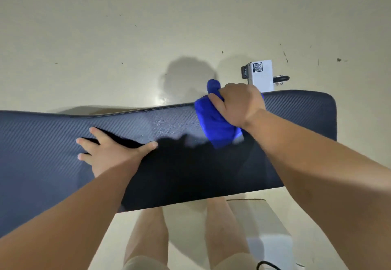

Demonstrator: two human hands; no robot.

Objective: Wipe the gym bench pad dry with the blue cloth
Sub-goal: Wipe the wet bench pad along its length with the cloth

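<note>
**Cloth on the pad, one hand braced**

The floor (84, 37) fills everything from nine through twelve to three o'clock, pale and speckled with dark marks, with my head's shadow and a bright glare near the centre. Across the middle runs the gym bench pad (42, 138), dark blue with a woven texture; its left end is cut off by the frame edge at nine o'clock, and my own shadow blacks out the near centre so the surface there is hard to read. A faint speckled patch just left of the cloth may be wet; I cannot tell for sure.

My legs (222, 227) show below the pad at six o'clock, blurred. Beside them, at five o'clock, sits a white box (264, 223), partly hidden by my right forearm; what is in it I cannot see. A black loop of cord (267, 266) is cut off at the bottom edge.

At one o'clock, beyond the pad's far edge, a white bracket (260, 74) carries a QR label, its base hidden behind the pad.

My right hand (237, 104) is clenched around the blue cloth (215, 126), knuckles up, pressing the bunched cloth onto the pad near its far edge at one o'clock. My left hand (110, 153) lies flat and released, fingers spread, at nine o'clock of the cloth, well apart from it.
</note>
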